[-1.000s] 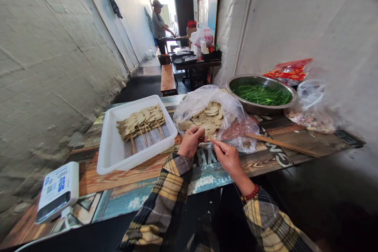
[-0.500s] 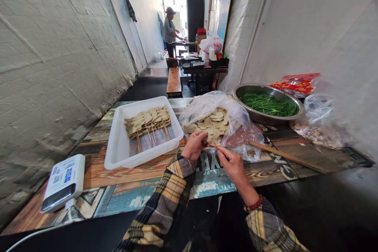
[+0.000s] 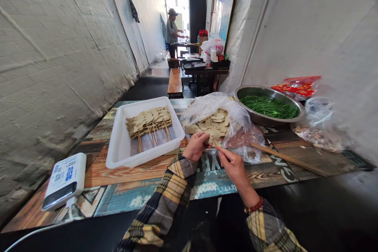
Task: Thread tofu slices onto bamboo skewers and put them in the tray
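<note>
My left hand (image 3: 195,146) is closed in a pinch on a tan tofu slice at the mouth of a clear plastic bag (image 3: 233,124) full of such slices (image 3: 213,123). My right hand (image 3: 232,162) sits just to its right, fingers pinched on a thin bamboo skewer pointed at that slice. Both hands rest over the front part of the painted wooden table (image 3: 124,193). A white tray (image 3: 124,149) to the left holds several finished skewers of tofu (image 3: 147,121).
A steel bowl of green chives (image 3: 268,104) stands at the back right, with a bundle of bamboo skewers (image 3: 288,159) in front of it and more plastic bags (image 3: 320,126) by the wall. A white scale (image 3: 63,181) lies at the front left. A person stands far down the corridor.
The camera has tilted up slightly, so everything sits lower in view. My hands stay pinched together at the bag's mouth with only small finger movement.
</note>
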Motion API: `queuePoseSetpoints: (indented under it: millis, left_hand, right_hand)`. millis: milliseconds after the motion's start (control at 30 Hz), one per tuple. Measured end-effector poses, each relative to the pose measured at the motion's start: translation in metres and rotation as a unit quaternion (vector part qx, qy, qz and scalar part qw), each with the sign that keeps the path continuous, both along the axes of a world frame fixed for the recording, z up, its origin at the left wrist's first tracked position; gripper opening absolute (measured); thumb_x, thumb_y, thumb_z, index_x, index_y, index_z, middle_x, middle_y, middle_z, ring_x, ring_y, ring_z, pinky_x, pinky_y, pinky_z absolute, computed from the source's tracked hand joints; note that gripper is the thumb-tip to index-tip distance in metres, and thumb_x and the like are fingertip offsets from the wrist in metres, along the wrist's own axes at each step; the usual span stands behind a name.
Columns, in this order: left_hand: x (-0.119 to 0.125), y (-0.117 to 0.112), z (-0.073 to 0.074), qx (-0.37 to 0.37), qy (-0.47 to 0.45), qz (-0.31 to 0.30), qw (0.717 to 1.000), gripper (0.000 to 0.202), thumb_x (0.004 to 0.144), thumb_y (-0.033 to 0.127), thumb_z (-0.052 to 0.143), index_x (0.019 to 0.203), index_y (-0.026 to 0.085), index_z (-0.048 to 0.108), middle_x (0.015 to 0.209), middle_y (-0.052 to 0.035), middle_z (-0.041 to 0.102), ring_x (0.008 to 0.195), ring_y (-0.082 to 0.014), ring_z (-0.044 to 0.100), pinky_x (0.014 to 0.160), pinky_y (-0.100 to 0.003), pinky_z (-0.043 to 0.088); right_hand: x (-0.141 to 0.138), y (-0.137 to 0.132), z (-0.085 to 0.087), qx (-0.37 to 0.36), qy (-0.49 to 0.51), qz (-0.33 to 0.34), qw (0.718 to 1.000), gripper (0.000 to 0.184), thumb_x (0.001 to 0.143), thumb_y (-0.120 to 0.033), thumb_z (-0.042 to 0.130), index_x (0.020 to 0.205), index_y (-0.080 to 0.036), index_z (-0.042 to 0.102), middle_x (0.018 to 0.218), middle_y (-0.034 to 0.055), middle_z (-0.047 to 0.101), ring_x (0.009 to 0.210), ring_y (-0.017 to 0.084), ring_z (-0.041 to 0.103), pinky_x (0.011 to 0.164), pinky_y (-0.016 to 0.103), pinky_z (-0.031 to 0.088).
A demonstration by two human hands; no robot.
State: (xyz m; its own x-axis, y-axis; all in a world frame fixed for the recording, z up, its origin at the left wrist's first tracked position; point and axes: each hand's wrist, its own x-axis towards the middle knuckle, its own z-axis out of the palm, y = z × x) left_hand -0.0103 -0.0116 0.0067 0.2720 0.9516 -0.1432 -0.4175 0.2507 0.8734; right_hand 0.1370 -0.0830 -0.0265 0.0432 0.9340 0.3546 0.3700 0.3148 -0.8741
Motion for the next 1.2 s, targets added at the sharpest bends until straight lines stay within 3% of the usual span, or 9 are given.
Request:
queuePoseSetpoints:
  millis: [400,600,1200]
  left_hand:
    - [0.006,-0.005,0.005,0.114,0.106,0.061,0.986,0.024,0.070,0.036,0.067,0.063,0.015,0.059,0.055,0.0021,0.052,0.052,-0.0090,0.046,0.054,-0.022,0.039]
    - [0.004,0.001,-0.001,0.165,0.181,0.076,0.967,0.020,0.073,0.033,0.062,0.064,0.014,0.062,0.057,0.0009,0.052,0.054,-0.0099,0.045,0.053,-0.022,0.036]
    - [0.005,-0.001,0.008,0.189,0.226,0.067,0.953,0.023,0.073,0.030,0.063,0.056,0.015,0.059,0.053,0.0023,0.046,0.053,-0.0093,0.039,0.051,-0.022,0.028]
  right_hand:
    - [0.000,0.001,0.000,-0.053,0.044,-0.006,0.998,0.038,0.087,-0.035,0.052,0.111,-0.013,0.073,0.049,-0.0032,0.054,0.044,0.013,0.051,0.048,0.024,0.042]
    - [0.001,0.002,-0.001,-0.072,0.069,0.008,0.995,0.037,0.088,-0.036,0.052,0.110,-0.013,0.071,0.048,-0.0040,0.053,0.044,0.013,0.050,0.047,0.024,0.040]
    - [0.000,0.007,-0.001,-0.098,0.130,0.007,0.987,0.035,0.085,-0.045,0.055,0.084,-0.012,0.067,0.043,-0.0052,0.050,0.039,0.009,0.042,0.041,0.020,0.029]
